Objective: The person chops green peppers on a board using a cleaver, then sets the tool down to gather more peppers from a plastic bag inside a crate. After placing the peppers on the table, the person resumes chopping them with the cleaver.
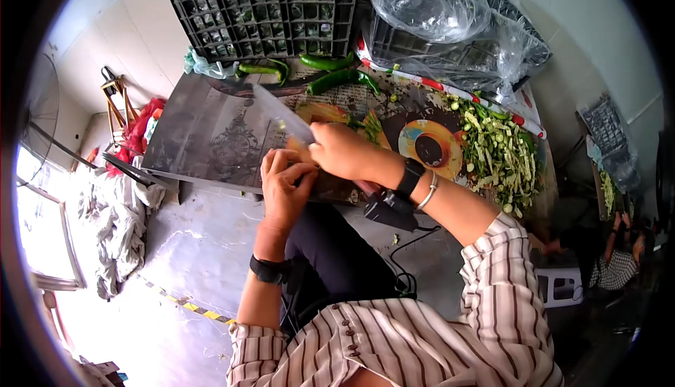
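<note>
Steel first: the right hand (344, 151) is clamped around the handle of a knife (281, 111), and the broad blade angles up and away to the left, over the middle of the table (204, 141). The left hand (285, 186) is tucked in right under it, fingers curled and pressed against the right hand at the table's near edge; whether those fingers pinch anything, I can't tell, the knuckles hide it. A black watch (410, 176) and a thin bangle (429, 191) ride the right wrist, a black band (271, 269) the left, and striped sleeves (506, 281) come in from below. Just under the right wrist sits a small black box (387, 211) with a cable trailing toward the lap. Moving out across the printed table top: whole green peppers (341, 77) lie at the far edge, a couple more to their left, and a big heap of slices (500, 156) is piled on the right side. Behind the peppers a black crate (267, 10) stands on its side, with a crumpled clear bag (436, 0) next to it. Off to the left, white cloth (112, 218) is bunched on the floor. Far right, another person's hands (620, 236) are at work, well apart from all this.
</note>
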The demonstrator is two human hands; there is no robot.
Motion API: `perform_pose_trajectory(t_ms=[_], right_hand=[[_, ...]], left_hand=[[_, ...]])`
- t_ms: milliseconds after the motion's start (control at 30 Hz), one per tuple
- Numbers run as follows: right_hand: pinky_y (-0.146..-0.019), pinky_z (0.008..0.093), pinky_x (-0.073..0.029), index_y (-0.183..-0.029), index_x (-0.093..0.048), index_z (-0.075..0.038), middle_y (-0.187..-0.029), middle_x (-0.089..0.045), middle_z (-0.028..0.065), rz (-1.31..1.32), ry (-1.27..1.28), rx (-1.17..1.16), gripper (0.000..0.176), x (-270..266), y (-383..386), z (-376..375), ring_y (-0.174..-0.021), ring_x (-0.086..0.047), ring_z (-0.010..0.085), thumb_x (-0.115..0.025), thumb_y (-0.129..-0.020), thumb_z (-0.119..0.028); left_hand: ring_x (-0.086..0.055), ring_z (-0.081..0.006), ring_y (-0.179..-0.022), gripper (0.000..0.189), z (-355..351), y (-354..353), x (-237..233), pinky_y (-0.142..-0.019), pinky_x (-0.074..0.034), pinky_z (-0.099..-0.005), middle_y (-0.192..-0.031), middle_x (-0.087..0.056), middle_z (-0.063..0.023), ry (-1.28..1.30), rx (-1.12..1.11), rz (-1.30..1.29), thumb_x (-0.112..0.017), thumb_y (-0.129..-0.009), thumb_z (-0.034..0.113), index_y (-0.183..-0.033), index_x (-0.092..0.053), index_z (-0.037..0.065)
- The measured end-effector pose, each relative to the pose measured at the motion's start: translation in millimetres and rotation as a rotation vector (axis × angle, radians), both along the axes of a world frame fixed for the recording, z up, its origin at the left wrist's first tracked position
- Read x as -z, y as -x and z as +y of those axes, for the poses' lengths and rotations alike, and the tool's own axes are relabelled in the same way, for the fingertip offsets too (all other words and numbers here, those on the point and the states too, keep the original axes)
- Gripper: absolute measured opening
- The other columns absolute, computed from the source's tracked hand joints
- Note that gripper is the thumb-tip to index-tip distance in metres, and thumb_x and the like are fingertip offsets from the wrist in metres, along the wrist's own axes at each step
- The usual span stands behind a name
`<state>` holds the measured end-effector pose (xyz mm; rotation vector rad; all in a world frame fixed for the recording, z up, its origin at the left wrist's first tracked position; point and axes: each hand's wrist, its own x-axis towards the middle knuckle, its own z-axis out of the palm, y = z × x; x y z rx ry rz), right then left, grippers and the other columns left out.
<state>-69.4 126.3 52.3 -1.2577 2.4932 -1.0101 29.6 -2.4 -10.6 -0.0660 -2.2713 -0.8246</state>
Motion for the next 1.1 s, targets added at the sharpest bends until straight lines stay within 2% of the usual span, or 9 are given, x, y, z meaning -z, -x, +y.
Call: perform_pose_trajectory(t_ms=[100,200,233,300,500,633,833,967,1100], right_hand=[[-0.053,0.0400,-0.046,-0.087,-0.050,0.007,-0.067,-0.058,0.0235,0.005,0.008,0.167,0.019,-9,5,29,-0.058,-0.061,0.0313,-0.050,-0.087,-0.012],[-0.041,0.0265,-0.042,-0.090,-0.048,0.004,-0.062,-0.053,0.0039,-0.206,0.180,0.222,0.016,-18,-7,61,-0.046,-0.052,0.0088,-0.050,-0.091,-0.012],[-0.041,0.0265,-0.042,-0.090,-0.048,0.004,-0.062,-0.053,0.0039,-0.210,0.181,0.225,0.016,-19,-15,67,-0.046,-0.052,0.0088,-0.050,-0.091,-0.012],[-0.041,0.0259,-0.042,-0.089,-0.048,0.002,-0.063,-0.052,0.0030,-0.478,0.335,0.241,0.015,-25,-32,73,-0.045,-0.052,0.0093,-0.050,-0.092,-0.012],[-0.041,0.0251,-0.042,-0.088,-0.046,0.000,-0.066,-0.052,0.0036,-0.845,0.286,0.098,0.014,-2,-55,60,-0.047,-0.053,0.0105,-0.051,-0.093,-0.012],[-0.041,0.0269,-0.042,-0.087,-0.046,0.002,-0.064,-0.052,0.0033,-0.813,0.224,0.077,0.015,8,-61,57,-0.046,-0.054,0.0116,-0.050,-0.091,-0.013],[-0.042,0.0240,-0.042,-0.090,-0.047,0.000,-0.068,-0.052,0.0026,-0.729,0.307,0.312,0.012,10,-55,100,-0.048,-0.051,0.0089,-0.052,-0.091,-0.010],[-0.043,0.0245,-0.041,-0.089,-0.047,-0.002,-0.068,-0.051,0.0030,-0.727,0.396,0.329,0.010,-3,-68,125,-0.048,-0.050,0.0097,-0.051,-0.092,-0.010],[-0.043,0.0253,-0.041,-0.088,-0.047,-0.003,-0.067,-0.050,0.0029,-0.815,0.654,0.473,0.010,-1,-89,139,-0.050,-0.050,0.0099,-0.050,-0.093,-0.011]], left_hand=[[-0.050,-0.0251,-0.097,0.013,-2,-2,1,-0.086,-0.041,-0.0348,-0.091,-0.058,-0.0047,0.003,0.037,-0.010,-0.073,-0.067,0.006,-0.079,-0.071,0.007],[-0.050,-0.0251,-0.098,0.011,0,-3,-8,-0.089,-0.040,-0.0343,-0.094,-0.059,-0.0048,-0.170,0.050,0.019,-0.071,-0.071,0.005,-0.082,-0.071,0.006],[-0.050,-0.0251,-0.098,0.011,-1,-3,-7,-0.089,-0.040,-0.0343,-0.094,-0.059,-0.0048,-0.169,0.052,0.014,-0.071,-0.071,0.005,-0.082,-0.071,0.006],[-0.050,-0.0237,-0.099,0.011,-4,-4,-5,-0.089,-0.040,-0.0313,-0.097,-0.059,-0.0053,-0.283,0.019,0.055,-0.069,-0.075,0.003,-0.086,-0.071,0.003],[-0.048,-0.0221,-0.104,0.011,-10,-20,-8,-0.091,-0.038,-0.0336,-0.102,-0.059,-0.0051,-0.381,-0.055,0.061,-0.065,-0.084,0.009,-0.091,-0.071,0.004],[-0.047,-0.0195,-0.106,0.011,-17,-36,-19,-0.092,-0.038,-0.0317,-0.107,-0.056,-0.0055,-0.320,-0.126,0.072,-0.063,-0.086,0.009,-0.092,-0.071,0.004],[-0.048,-0.0203,-0.107,0.014,-32,-56,-25,-0.094,-0.037,-0.0323,-0.106,-0.056,-0.0055,-0.233,-0.216,0.040,-0.064,-0.082,0.001,-0.092,-0.072,0.005],[-0.048,-0.0209,-0.106,0.016,-36,-57,-33,-0.094,-0.037,-0.0328,-0.105,-0.057,-0.0054,-0.189,-0.229,0.009,-0.065,-0.079,-0.001,-0.091,-0.072,0.006],[-0.049,-0.0228,-0.107,0.017,-38,-48,-42,-0.094,-0.037,-0.0341,-0.106,-0.058,-0.0058,-0.124,-0.206,0.003,-0.065,-0.077,0.000,-0.092,-0.071,0.006]])
